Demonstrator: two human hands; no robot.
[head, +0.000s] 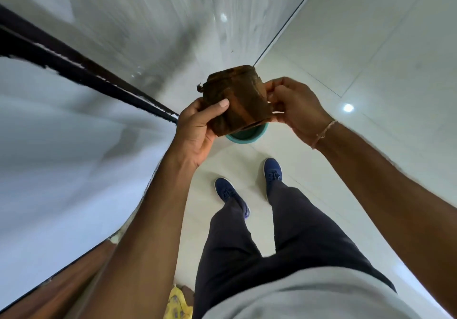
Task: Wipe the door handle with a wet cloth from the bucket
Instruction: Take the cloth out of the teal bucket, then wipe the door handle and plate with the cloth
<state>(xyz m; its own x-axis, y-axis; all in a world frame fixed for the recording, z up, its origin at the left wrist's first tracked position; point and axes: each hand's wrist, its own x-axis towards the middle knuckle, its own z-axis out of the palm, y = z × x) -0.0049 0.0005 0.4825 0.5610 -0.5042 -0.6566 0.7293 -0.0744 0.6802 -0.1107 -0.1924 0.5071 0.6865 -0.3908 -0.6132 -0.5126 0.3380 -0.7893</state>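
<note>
Both my hands grip the folded brown cloth (238, 101), left hand (197, 126) and right hand (294, 106) at opposite ends, directly above the teal bucket (243, 137); no door handle shows.

No text, label, brand or number can be read anywhere here.

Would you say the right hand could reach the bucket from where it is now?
Probably not without bending: the right hand is shut on the cloth, and the bucket sits on the floor well below, beyond the shoes.
</note>
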